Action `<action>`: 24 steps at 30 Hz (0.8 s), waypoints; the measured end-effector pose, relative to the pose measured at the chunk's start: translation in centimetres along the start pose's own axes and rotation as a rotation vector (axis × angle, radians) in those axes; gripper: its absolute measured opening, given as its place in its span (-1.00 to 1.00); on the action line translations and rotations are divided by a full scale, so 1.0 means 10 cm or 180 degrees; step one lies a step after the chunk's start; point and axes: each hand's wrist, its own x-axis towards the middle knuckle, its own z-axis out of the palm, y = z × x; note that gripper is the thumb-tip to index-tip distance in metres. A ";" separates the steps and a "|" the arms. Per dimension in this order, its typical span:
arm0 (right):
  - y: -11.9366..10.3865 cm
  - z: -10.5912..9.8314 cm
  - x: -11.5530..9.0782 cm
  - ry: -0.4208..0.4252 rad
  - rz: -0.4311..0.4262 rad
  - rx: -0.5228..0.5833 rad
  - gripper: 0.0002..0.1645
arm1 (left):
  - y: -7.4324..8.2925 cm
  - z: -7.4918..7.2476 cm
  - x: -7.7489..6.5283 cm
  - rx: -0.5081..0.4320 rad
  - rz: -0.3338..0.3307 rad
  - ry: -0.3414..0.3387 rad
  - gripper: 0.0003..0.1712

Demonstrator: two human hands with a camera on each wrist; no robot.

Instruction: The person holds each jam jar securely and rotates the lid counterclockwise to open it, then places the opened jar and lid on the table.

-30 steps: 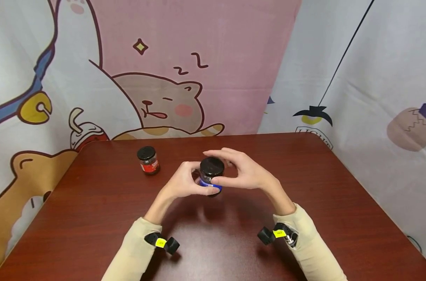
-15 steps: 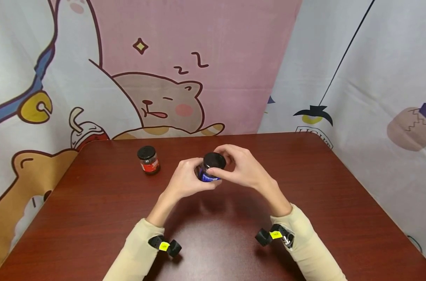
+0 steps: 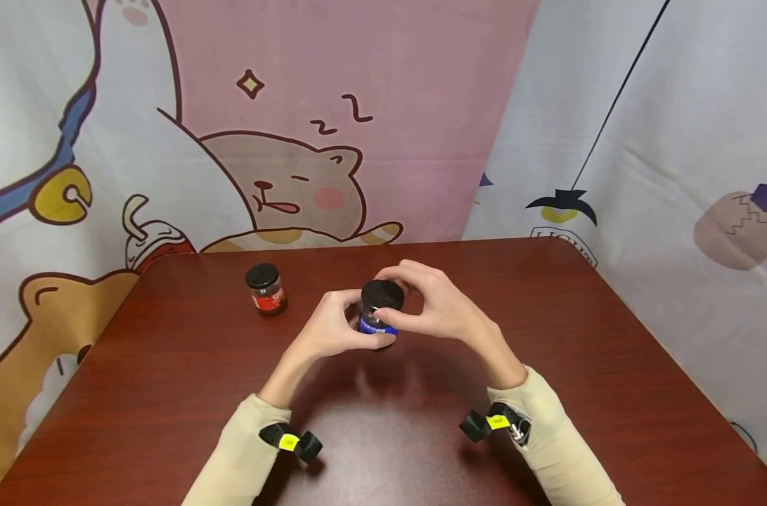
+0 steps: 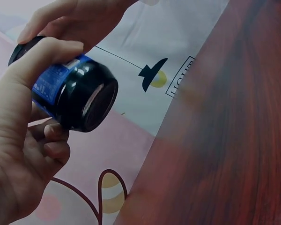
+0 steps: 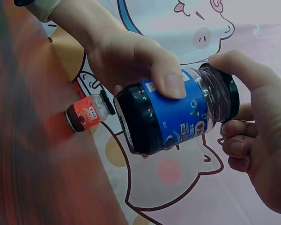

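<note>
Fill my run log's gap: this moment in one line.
left hand: grips blue-labelled jar | right hand: grips its black lid | red-labelled jar: upright on table

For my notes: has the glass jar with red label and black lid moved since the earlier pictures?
No. In the head view, the red-labelled jar keeps its place relative to the brown table.

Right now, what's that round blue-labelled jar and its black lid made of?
The round blue-labelled jar seems glass, maybe clear plastic: its neck is see-through and shiny. Its round black lid is smooth and glossy, so perhaps painted metal, or plastic.
</note>
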 end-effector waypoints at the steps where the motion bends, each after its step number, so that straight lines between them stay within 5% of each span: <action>1: -0.01 0.00 0.00 -0.0028 -0.0007 0.0024 -0.53 | -0.01 0.00 0.00 -0.0043 0.0001 -0.0031 -0.62; 7: -0.04 -0.01 -0.01 -0.0149 -0.0048 0.0003 -0.53 | -0.23 0.03 0.02 -0.0104 0.0004 -0.0079 -0.56; 13: -0.04 -0.03 -0.02 -0.0172 0.0047 -0.0278 -0.39 | -0.35 0.05 0.04 0.0098 0.0108 0.0095 -0.53; 24: 0.00 0.03 -0.02 0.0136 0.0363 -0.0737 -0.34 | -0.31 0.11 0.07 0.1206 0.0252 0.0645 -0.56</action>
